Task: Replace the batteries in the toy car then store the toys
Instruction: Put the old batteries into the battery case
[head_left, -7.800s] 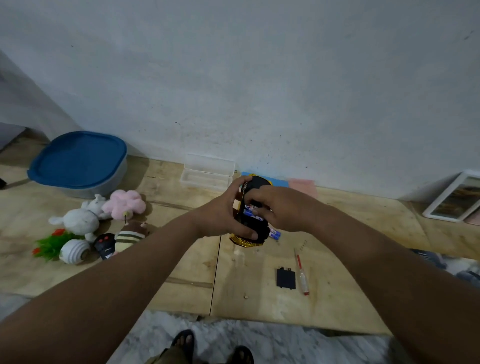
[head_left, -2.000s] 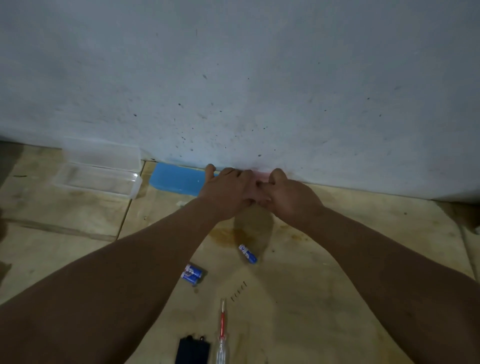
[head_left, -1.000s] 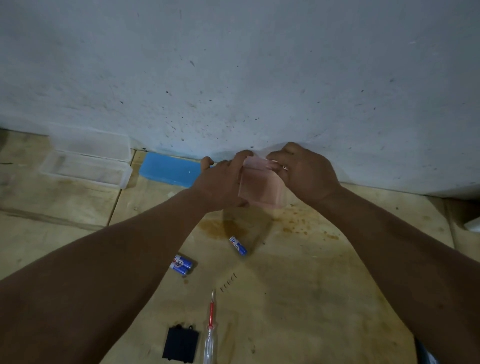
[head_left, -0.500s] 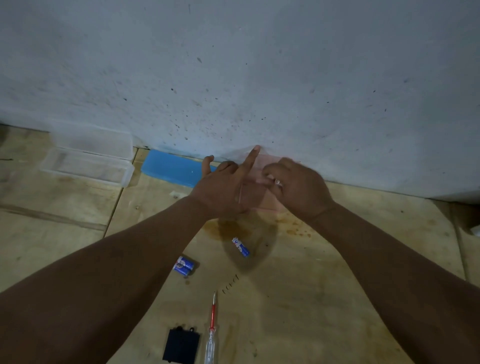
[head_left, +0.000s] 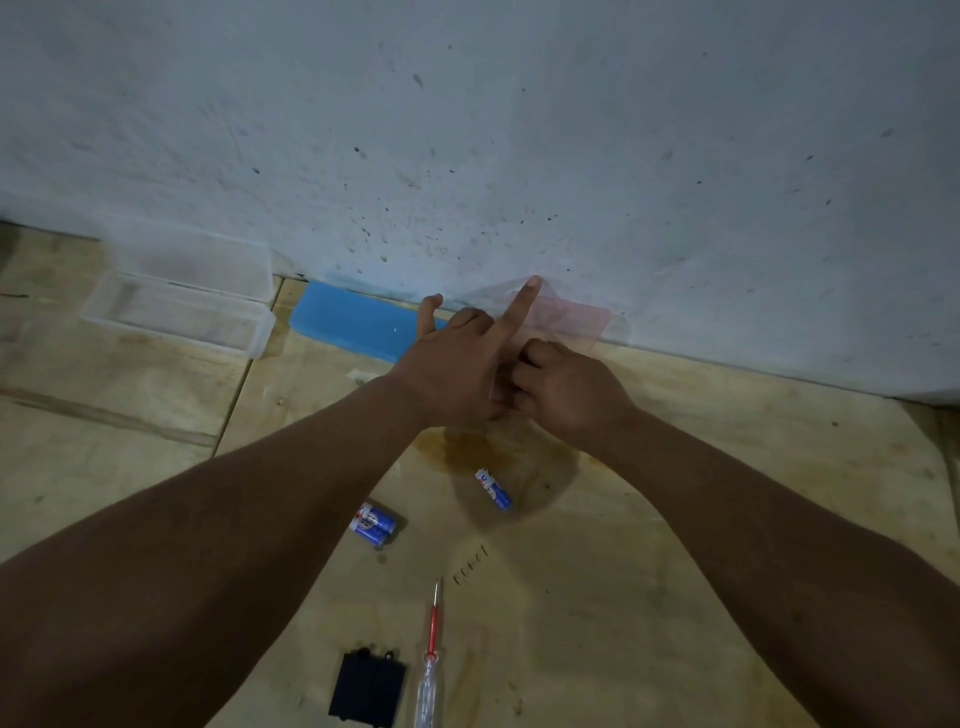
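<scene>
Both hands meet over a pale pink case (head_left: 576, 319) at the wall's foot. The right hand (head_left: 563, 387) pinches at something inside, unclear what; the left hand (head_left: 457, 364) steadies it, forefinger raised. Likely fetching fresh cells. Spent batteries (head_left: 375, 524) lie nearer the body; the toy car is unseen.

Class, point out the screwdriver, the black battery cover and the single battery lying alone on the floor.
screwdriver (head_left: 429, 670), head view, clear handle.
black battery cover (head_left: 368, 690), head view, its middle.
single battery (head_left: 493, 488), head view, its blue body.
</scene>
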